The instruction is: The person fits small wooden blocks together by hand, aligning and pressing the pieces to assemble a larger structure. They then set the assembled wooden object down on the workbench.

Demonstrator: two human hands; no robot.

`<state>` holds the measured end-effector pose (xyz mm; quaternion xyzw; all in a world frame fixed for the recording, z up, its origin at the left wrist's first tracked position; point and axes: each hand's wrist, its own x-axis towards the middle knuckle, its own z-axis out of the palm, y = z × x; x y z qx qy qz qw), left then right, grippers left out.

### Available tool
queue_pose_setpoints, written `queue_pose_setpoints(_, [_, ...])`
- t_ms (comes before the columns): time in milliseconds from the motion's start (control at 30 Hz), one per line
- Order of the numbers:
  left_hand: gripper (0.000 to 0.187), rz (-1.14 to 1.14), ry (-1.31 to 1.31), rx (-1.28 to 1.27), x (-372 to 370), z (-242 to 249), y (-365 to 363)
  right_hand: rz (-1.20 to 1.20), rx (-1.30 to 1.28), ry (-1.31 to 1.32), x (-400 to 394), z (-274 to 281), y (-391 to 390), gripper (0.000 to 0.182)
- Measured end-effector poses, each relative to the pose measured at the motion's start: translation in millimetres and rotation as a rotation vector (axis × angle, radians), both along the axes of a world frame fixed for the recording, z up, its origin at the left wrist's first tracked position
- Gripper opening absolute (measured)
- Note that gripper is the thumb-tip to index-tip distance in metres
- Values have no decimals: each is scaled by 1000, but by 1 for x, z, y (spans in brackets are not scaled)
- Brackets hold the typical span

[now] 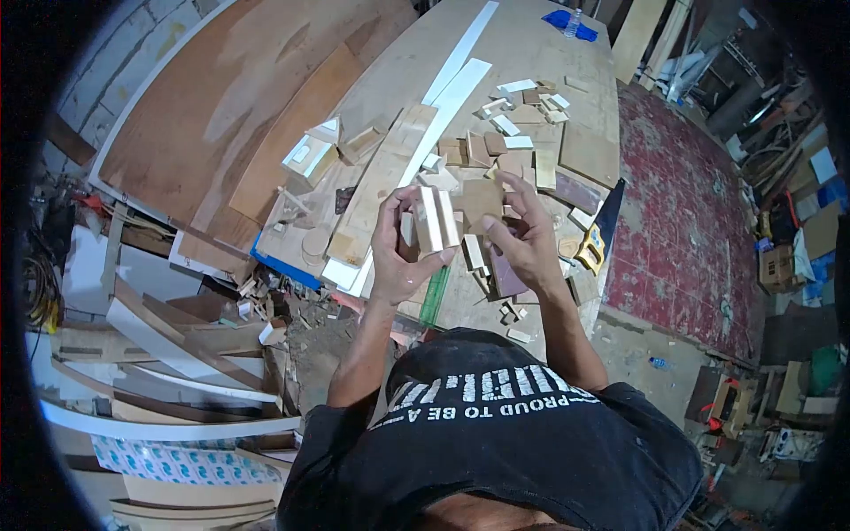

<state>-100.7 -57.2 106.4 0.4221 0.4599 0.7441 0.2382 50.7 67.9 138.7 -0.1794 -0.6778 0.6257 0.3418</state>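
Note:
My left hand (400,252) is wrapped around a small wooden assembly (435,219) made of pale strips side by side, held above the workbench. In my right hand (524,234) a flat, square brown wood piece (482,202) is pinched between thumb and fingers. The two held pieces are close together, with a narrow gap between them in this view. Beneath and beyond my hands lie many wood offcuts (513,165), some with white faces. A green ruler (435,296) lies on the bench below my left hand.
A handsaw (595,246) with a yellow handle lies at the bench's right edge. Long white strips (453,97) run up the bench (381,97). At the left stands a small wooden box (310,159). Large brown boards (204,106) lean further left; curved panels (177,376) are stacked below.

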Motion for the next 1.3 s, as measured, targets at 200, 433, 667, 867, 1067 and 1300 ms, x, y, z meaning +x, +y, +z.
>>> queue_pose_setpoints(200, [87, 54, 209, -15, 13, -5, -10, 301, -132, -12, 9, 7, -8, 62])
queue_pose_setpoints(433, [89, 37, 239, -17, 16, -7, -16, 329, -276, -13, 13, -12, -10, 66])
queue_pose_setpoints(667, [92, 6, 333, -133, 15, -6, -18, 395, -757, 50, 16, -15, -16, 73])
queue_pose_setpoints(867, [90, 36, 476, -229, 19, 6, -15, 443, -832, 104, 13, -32, -15, 70])
queue_pose_setpoints(1067, [90, -5, 529, -261, 22, 4, -9, 511, -983, 295, 8, -55, -20, 71])
queue_pose_setpoints(1300, [97, -3, 243, -111, 16, -3, -11, 483, -1065, 420, 10, -69, -12, 66])
